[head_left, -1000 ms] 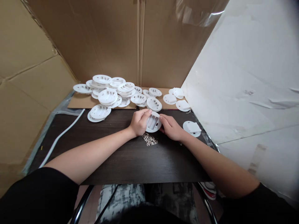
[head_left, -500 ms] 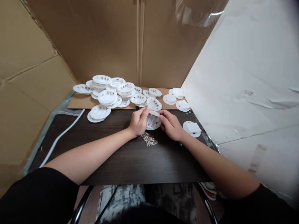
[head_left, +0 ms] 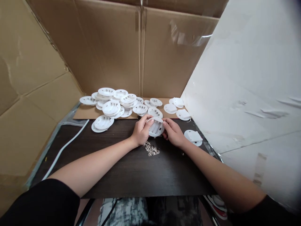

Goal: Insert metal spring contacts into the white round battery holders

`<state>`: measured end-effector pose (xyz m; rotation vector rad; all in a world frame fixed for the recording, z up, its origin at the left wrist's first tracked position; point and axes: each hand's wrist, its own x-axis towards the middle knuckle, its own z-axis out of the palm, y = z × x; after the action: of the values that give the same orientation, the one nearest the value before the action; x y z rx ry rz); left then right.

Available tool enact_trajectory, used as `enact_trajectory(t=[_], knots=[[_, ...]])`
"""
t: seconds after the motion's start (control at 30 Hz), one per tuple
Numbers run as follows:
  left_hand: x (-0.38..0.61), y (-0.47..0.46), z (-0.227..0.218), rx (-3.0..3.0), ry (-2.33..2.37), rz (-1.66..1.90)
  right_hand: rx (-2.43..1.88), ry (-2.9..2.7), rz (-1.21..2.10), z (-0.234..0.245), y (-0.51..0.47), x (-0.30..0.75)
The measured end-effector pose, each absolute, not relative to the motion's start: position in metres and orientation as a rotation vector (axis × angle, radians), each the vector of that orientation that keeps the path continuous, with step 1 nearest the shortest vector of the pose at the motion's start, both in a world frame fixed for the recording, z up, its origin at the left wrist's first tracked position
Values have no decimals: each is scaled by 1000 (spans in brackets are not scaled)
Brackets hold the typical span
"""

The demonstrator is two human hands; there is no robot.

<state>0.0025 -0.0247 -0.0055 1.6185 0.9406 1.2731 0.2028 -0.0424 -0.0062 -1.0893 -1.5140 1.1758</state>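
Between both hands, a round white plastic battery holder (head_left: 156,126) is held tilted above the dark table, its slotted side facing me. My left hand (head_left: 141,130) grips its left edge, thumb on the front. On the right edge, my right hand (head_left: 172,131) closes with thumb and fingers; whether a small part sits in those fingers I cannot make out. Just below lies a small heap of shiny metal contact pieces (head_left: 152,149). Behind my hands, another white holder (head_left: 155,112) lies at the edge of the group.
Several similar discs pile up at the back left (head_left: 111,107) on cardboard. More discs (head_left: 170,108) lie back right, flat box side up, and one disc (head_left: 193,137) rests by the right edge. A white cable (head_left: 63,147) runs along the left. Cardboard walls (head_left: 108,47) enclose the table.
The whole view has shifted, so the table sits lower in the picture. Both hands still hold the disc, which is tipped a little differently.
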Motion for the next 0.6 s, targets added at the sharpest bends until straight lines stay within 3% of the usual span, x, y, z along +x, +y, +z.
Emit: enact_trajectory(t=[0.43, 0.53, 0.6], knots=[[5, -18, -5, 1439, 932, 1185, -1065, -1117, 1275, -3, -23, 208], [4, -11, -2, 1333, 972, 1283, -1204, -1335, 1028, 2, -19, 220], [2, -4, 0, 1230, 1024, 1383, -1306, -1611, 615, 4, -18, 230]])
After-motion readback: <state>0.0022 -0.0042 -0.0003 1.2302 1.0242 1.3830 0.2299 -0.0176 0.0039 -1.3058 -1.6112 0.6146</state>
